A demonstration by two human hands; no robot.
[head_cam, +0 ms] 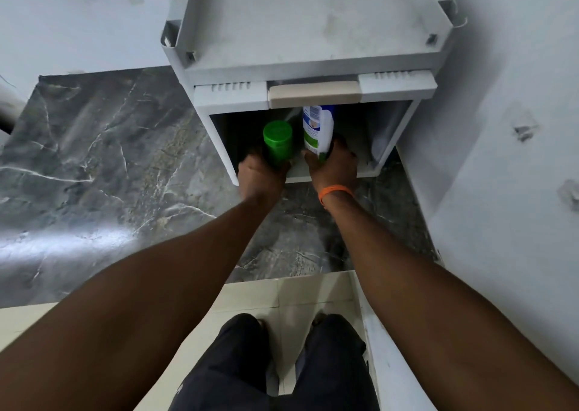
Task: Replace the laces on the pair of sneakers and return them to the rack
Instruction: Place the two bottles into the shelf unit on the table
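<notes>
Grey floor point(94, 135) w/ a white rack point(307, 34); sneakers not in sight. L hand point(261, 175) fingers point(250, 160) wrap a green bottle point(277, 139), R hand point(333, 167) fingers wrap a white bottle point(316, 128), both in the rack's low shelf. Bottles might bump the shelf edge & drop.

The rack point(313, 19) is pale grey-white with faint smudges and carries a beige tab point(313, 92). The canister point(277, 141) is bright green. The bottle point(317, 131) is white with blue and green label areas. The wristband point(335, 191) is orange. The floor point(94, 144) is dark grey marble veined with white; the nearer tiles point(250, 294) are cream. The trousers point(235, 363) are black. The wall point(501, 66) is plain off-white.
</notes>
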